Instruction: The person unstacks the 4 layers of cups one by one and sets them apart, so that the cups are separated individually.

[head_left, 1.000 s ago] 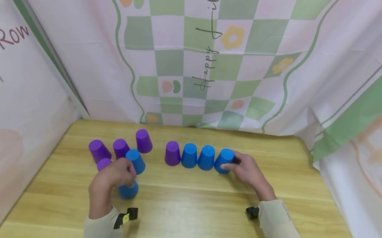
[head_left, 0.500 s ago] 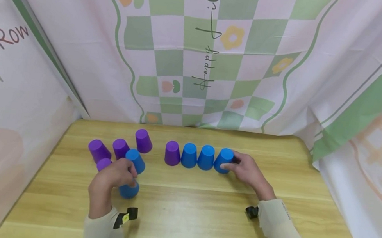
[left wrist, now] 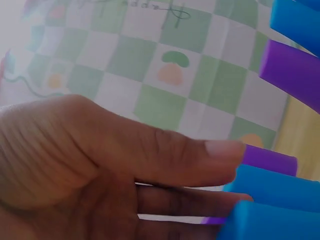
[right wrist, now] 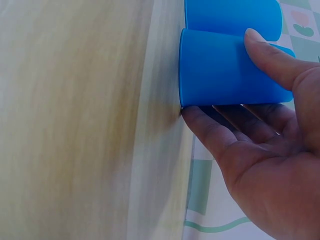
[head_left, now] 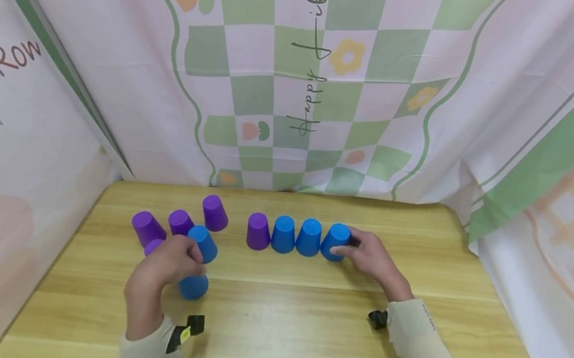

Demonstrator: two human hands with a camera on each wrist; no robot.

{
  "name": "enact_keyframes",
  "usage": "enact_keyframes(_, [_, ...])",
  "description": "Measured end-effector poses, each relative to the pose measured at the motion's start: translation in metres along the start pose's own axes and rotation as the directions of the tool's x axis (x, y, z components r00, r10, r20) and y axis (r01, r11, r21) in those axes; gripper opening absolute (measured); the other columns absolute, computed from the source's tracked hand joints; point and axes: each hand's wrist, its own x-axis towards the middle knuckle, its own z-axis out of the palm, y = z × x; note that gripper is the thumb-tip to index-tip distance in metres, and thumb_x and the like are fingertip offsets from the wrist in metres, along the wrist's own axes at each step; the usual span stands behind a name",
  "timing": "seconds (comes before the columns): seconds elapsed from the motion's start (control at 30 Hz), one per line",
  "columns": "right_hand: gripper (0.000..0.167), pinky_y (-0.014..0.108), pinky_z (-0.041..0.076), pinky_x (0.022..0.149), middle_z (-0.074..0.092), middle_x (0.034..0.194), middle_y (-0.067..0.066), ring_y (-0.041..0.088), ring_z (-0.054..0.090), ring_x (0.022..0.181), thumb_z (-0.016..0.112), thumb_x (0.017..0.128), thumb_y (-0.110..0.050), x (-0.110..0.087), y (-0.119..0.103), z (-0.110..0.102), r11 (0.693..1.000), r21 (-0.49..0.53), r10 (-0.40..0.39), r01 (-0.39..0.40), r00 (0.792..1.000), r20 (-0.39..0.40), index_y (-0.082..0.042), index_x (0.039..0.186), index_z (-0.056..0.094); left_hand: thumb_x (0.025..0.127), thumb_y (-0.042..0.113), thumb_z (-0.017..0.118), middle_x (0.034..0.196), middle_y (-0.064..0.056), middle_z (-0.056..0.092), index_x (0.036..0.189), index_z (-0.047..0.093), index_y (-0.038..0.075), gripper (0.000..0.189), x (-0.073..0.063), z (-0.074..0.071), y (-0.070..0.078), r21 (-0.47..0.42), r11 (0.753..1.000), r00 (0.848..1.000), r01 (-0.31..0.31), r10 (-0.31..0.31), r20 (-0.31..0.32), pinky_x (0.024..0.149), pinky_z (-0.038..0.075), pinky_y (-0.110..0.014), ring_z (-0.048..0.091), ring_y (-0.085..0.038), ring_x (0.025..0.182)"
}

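Note:
Upside-down cups stand on a wooden table. Four-sided rows aside, a line holds a purple cup [head_left: 258, 232] and several blue ones, touching or nearly so. At its right end my right hand [head_left: 371, 255] grips the last blue cup [head_left: 334, 240], thumb on one side and fingers on the other, as the right wrist view also shows. On the left, my left hand [head_left: 171, 263] hovers by a near blue cup [head_left: 193, 287]. Its thumb [left wrist: 200, 160] is straight and apart from that cup; fingertips lie partly behind it. Another blue cup [head_left: 203, 243] stands just beyond.
Loose purple cups stand around the left hand: one at the far left [head_left: 147, 228], one behind the blue cup [head_left: 180, 223], one farther back [head_left: 215, 213], and one partly hidden [head_left: 152, 246]. A patterned curtain [head_left: 294, 115] hangs at the table's back edge.
My left hand has come off the near blue cup and shifted slightly left, its fingers loosening. The right hand and the cup it grips look unchanged.

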Motion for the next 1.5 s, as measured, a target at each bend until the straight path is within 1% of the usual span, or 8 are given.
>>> enact_keyframes(0.17, [0.046, 0.051, 0.058, 0.096, 0.073, 0.124, 0.010, 0.027, 0.065, 0.106, 0.077, 0.097, -0.037, 0.001, 0.000, 0.000, 1.000, -0.007, 0.001, -0.001, 1.000, -0.001, -0.011, 0.134, 0.069, 0.095, 0.014, 0.076, 0.112, -0.010, 0.072, 0.107, 0.069, 0.006, 0.016, -0.005, -0.003, 0.009, -0.016, 0.990, 0.988, -0.142, 0.140, -0.066, 0.096, 0.057, -0.055, 0.067, -0.031, 0.108])
enact_keyframes(0.27, [0.048, 0.052, 0.058, 0.096, 0.072, 0.125, 0.011, 0.027, 0.065, 0.107, 0.077, 0.097, -0.037, 0.001, 0.000, 0.000, 1.000, -0.007, 0.005, -0.005, 1.000, -0.002, -0.011, 0.136, 0.068, 0.098, 0.015, 0.073, 0.121, -0.011, 0.072, 0.117, 0.068, 0.006, 0.021, -0.003, -0.001, 0.014, -0.055, 0.970, 0.965, -0.237, 0.228, -0.132, 0.104, 0.054, -0.057, 0.067, -0.035, 0.120])
enact_keyframes(0.4, [0.048, 0.052, 0.058, 0.097, 0.073, 0.126, 0.011, 0.027, 0.065, 0.108, 0.078, 0.097, -0.036, 0.000, 0.000, 0.000, 1.000, -0.006, 0.003, -0.003, 1.000, -0.002, -0.011, 0.136, 0.068, 0.099, 0.011, 0.071, 0.134, -0.016, 0.068, 0.134, 0.061, 0.005, 0.037, 0.005, 0.009, 0.021, -0.141, 0.933, 0.928, -0.330, 0.294, -0.229, 0.111, 0.051, -0.055, 0.062, -0.037, 0.130])
enact_keyframes(0.53, [0.047, 0.053, 0.058, 0.097, 0.073, 0.125, 0.011, 0.027, 0.065, 0.108, 0.077, 0.097, -0.036, 0.000, 0.001, 0.001, 1.000, -0.004, -0.003, 0.003, 1.000, -0.001, -0.011, 0.136, 0.068, 0.098, 0.009, 0.073, 0.146, -0.017, 0.061, 0.148, 0.051, 0.008, 0.055, 0.016, 0.022, 0.031, -0.214, 0.894, 0.899, -0.394, 0.326, -0.294, 0.115, 0.048, -0.055, 0.058, -0.039, 0.137])
enact_keyframes(0.8, [0.051, 0.051, 0.058, 0.096, 0.074, 0.123, 0.010, 0.026, 0.067, 0.107, 0.079, 0.096, -0.034, -0.001, 0.000, 0.001, 1.000, 0.013, -0.020, 0.020, 1.000, -0.002, -0.009, 0.139, 0.067, 0.098, 0.014, 0.075, 0.158, -0.014, 0.050, 0.157, 0.041, 0.012, 0.068, 0.040, 0.047, 0.050, -0.316, 0.836, 0.870, -0.448, 0.326, -0.371, 0.124, 0.039, -0.051, 0.045, -0.034, 0.150])
enact_keyframes(0.93, [0.054, 0.051, 0.059, 0.096, 0.074, 0.123, 0.011, 0.027, 0.067, 0.108, 0.079, 0.095, -0.034, -0.001, -0.001, 0.001, 1.000, 0.018, -0.025, 0.025, 1.000, -0.004, -0.008, 0.140, 0.066, 0.099, 0.013, 0.074, 0.162, -0.011, 0.044, 0.161, 0.035, 0.012, 0.073, 0.052, 0.059, 0.056, -0.334, 0.842, 0.873, -0.423, 0.281, -0.398, 0.125, 0.037, -0.054, 0.041, -0.033, 0.152])
enact_keyframes(1.2, [0.051, 0.051, 0.059, 0.095, 0.074, 0.121, 0.010, 0.027, 0.067, 0.106, 0.080, 0.095, -0.033, -0.002, -0.001, 0.000, 1.000, 0.015, -0.027, 0.028, 1.000, -0.013, -0.009, 0.138, 0.068, 0.097, 0.001, 0.068, 0.168, -0.011, 0.034, 0.165, 0.028, 0.015, 0.080, 0.079, 0.081, 0.059, -0.389, 0.859, 0.914, -0.333, 0.192, -0.357, 0.126, 0.032, -0.058, 0.029, -0.035, 0.158])
enact_keyframes(1.5, [0.039, 0.047, 0.059, 0.093, 0.074, 0.114, 0.006, 0.024, 0.065, 0.101, 0.079, 0.095, -0.032, -0.002, -0.001, 0.001, 0.999, 0.034, -0.038, 0.038, 0.999, -0.009, -0.013, 0.128, 0.071, 0.086, -0.010, 0.069, 0.167, -0.025, 0.031, 0.166, 0.022, 0.007, 0.094, 0.104, 0.101, 0.053, -0.338, 0.890, 0.916, -0.305, 0.178, -0.359, 0.124, 0.036, -0.058, 0.036, -0.043, 0.153])
